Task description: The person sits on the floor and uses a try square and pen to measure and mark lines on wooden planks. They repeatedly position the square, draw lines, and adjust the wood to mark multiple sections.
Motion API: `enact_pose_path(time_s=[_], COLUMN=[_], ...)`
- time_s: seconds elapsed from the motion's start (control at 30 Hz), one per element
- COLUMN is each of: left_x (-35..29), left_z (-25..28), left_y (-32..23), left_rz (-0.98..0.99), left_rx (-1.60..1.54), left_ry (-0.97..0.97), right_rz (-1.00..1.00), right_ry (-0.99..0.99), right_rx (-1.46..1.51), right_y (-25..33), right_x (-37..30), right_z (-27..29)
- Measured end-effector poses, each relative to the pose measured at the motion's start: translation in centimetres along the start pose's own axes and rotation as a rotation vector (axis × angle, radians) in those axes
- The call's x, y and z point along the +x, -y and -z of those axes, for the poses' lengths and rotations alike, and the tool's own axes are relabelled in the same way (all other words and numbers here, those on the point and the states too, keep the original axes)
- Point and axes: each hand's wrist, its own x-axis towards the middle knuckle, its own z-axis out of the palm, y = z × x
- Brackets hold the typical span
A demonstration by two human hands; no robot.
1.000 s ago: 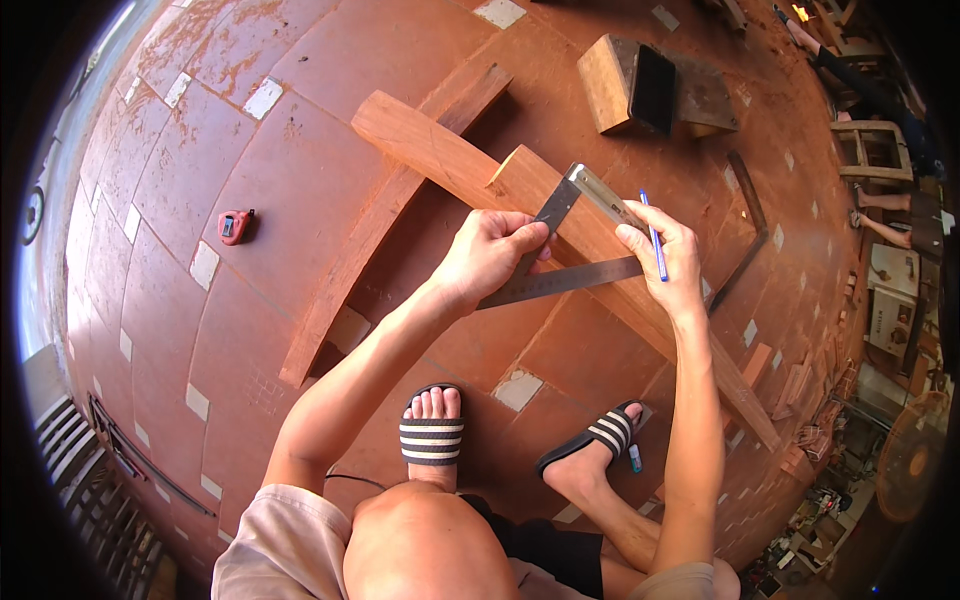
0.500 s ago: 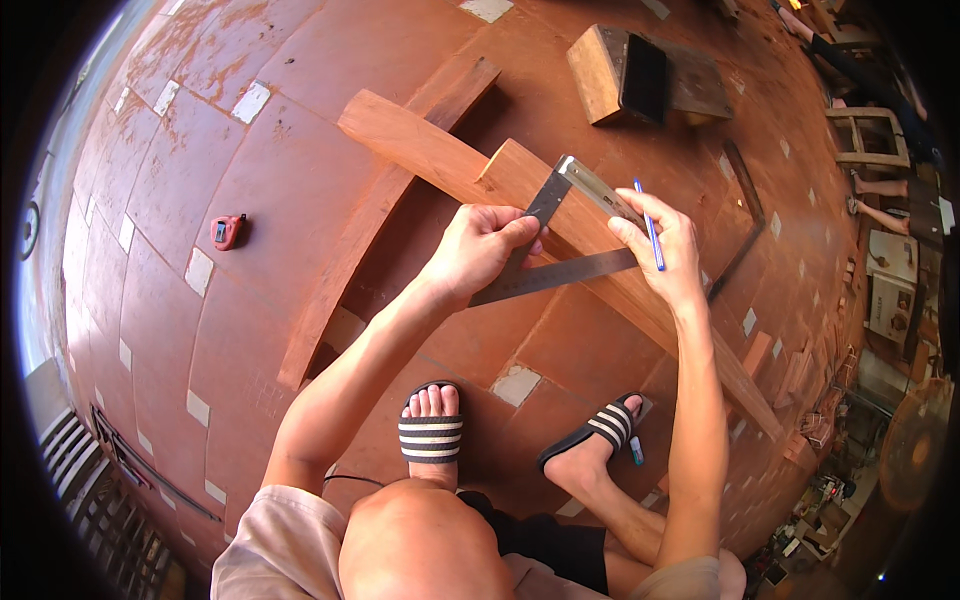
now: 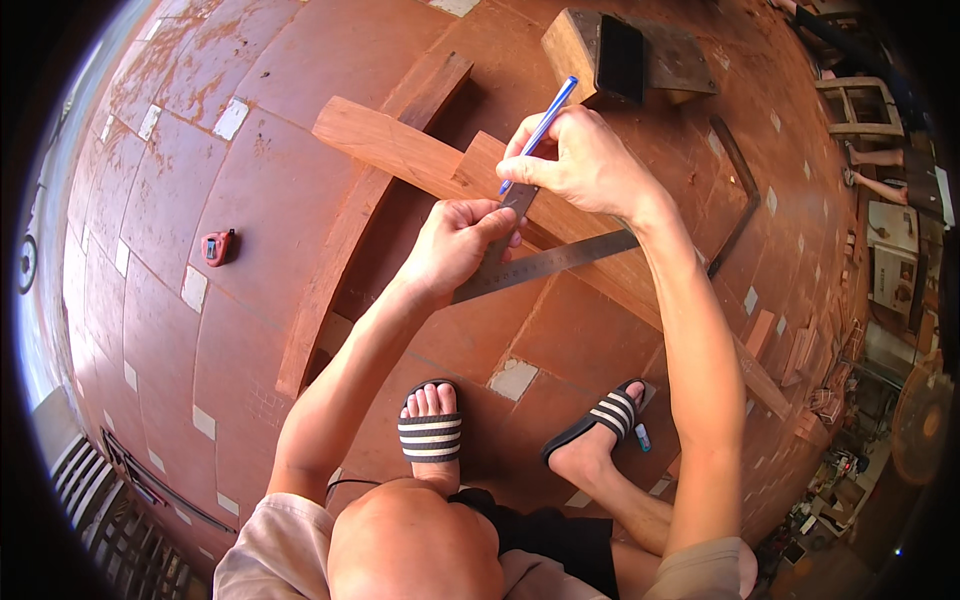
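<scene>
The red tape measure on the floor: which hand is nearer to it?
Left. The left hand presses the steel square, nearer the tape measure; the right hand is farther, holding a pen.

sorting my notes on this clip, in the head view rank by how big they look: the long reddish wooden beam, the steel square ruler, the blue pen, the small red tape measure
1. Long reddish wooden beam, by far the largest.
2. Steel square ruler.
3. Blue pen, held in the right hand.
4. Small red tape measure, though it lies farther from the camera, so this last step is unsure.
</scene>
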Motion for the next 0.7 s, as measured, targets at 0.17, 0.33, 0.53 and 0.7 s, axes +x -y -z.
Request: enact_pose_path(time_s=[0.17,0.33,0.53,0.7], left_x=[0.1,0.2,0.2,-0.4], left_z=[0.0,0.0,0.0,0.0], left_y=[0.1,0.3,0.5,0.8], left_rz=[-0.009,-0.031,-0.048,-0.007], left_rx=[0.003,0.003,-0.015,-0.011], left_ry=[-0.008,-0.018,-0.007,-0.010], right_rz=[0.018,-0.009,0.045,-0.012], right_ry=[0.030,0.055,-0.046,-0.028], right_rx=[-0.082,-0.117,-0.222,-0.332], right_y=[0.3,0.7,1.2,0.8], right_x=[0.2,0.3,1.1,1.7], right_z=[0.2,0.4,1.3,1.9])
